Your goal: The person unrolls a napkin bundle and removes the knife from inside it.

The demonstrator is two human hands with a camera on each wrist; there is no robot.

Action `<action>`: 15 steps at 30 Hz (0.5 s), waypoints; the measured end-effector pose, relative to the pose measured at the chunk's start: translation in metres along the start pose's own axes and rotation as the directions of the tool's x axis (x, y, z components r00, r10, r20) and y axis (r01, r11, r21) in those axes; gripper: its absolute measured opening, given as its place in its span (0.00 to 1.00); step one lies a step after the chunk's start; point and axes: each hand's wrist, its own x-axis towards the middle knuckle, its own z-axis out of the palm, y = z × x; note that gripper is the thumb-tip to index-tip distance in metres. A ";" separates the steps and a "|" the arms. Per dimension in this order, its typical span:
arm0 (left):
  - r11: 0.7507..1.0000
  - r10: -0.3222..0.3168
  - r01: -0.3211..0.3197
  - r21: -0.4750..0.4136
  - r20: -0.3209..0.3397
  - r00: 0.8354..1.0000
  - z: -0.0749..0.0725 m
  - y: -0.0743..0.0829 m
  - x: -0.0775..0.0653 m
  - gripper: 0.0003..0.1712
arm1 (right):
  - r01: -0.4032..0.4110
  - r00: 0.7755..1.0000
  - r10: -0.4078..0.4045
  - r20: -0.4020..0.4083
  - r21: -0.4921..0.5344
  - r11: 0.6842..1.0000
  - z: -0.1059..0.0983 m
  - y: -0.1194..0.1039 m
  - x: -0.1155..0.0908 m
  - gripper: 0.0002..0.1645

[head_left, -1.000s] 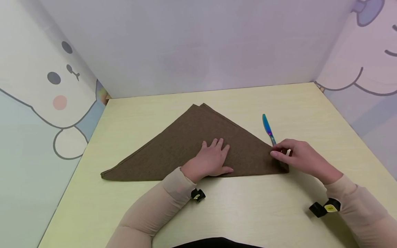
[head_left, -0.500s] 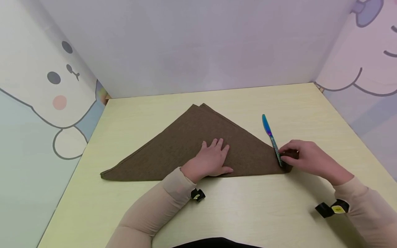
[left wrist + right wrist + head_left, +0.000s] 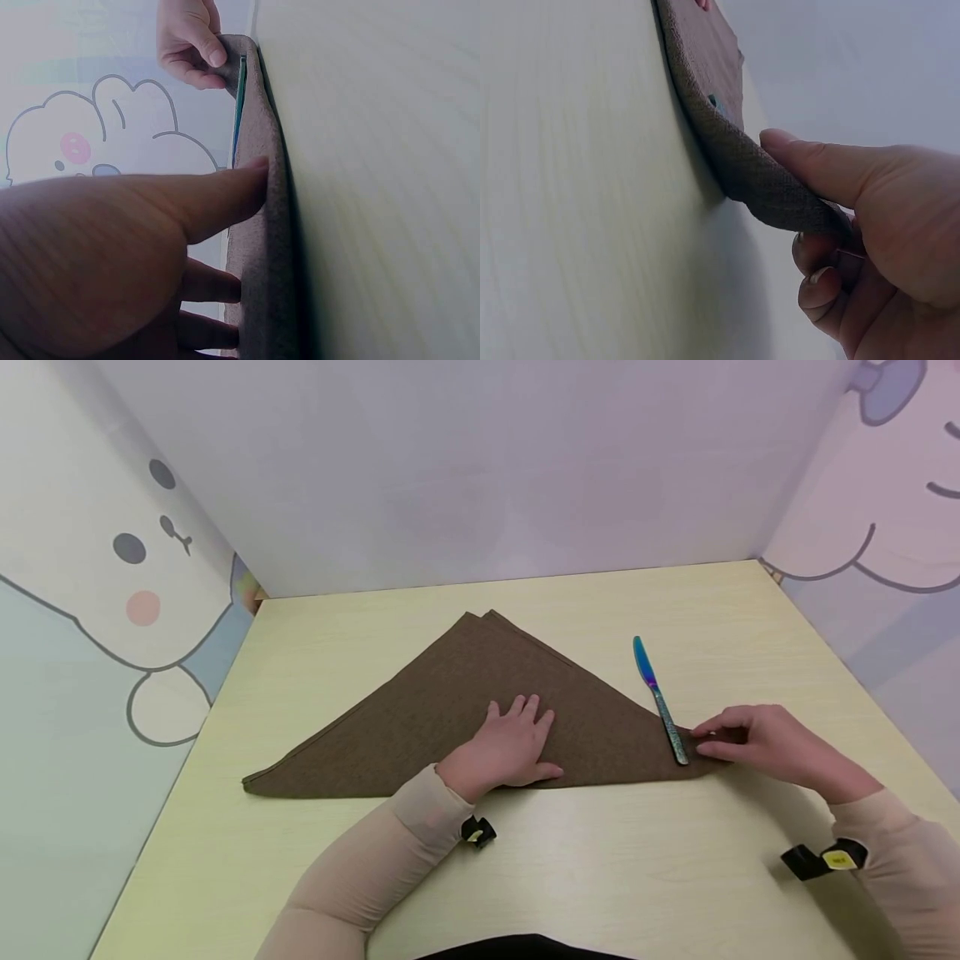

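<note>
A brown cloth napkin (image 3: 420, 718), folded into a wide triangle, lies on the table with its peak pointing away. My left hand (image 3: 510, 747) rests on its middle with fingers spread; the left wrist view shows the thumb lying over the near edge. At the right corner my right hand (image 3: 772, 743) pinches the cloth between thumb and fingers, and the right wrist view shows that corner (image 3: 780, 195) raised off the table. A table knife (image 3: 662, 702) with a shiny blue blade and speckled handle lies just left of the right hand, its handle end on the cloth.
The pale wood table (image 3: 585, 860) meets a plain wall (image 3: 480, 477) at the back. Panels with cartoon animals stand at the left (image 3: 82, 610) and right. A black strap device (image 3: 825, 858) sits on the right wrist.
My right hand has moved right, drawing the cloth's corner out from over the knife's handle, which now shows in full. The left hand has stayed in place.
</note>
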 end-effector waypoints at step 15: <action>1.000 0.003 -0.003 -0.001 0.012 1.000 -0.001 0.000 0.000 0.49 | -0.012 0.998 0.011 0.054 0.013 1.000 0.001 0.017 -0.016 0.17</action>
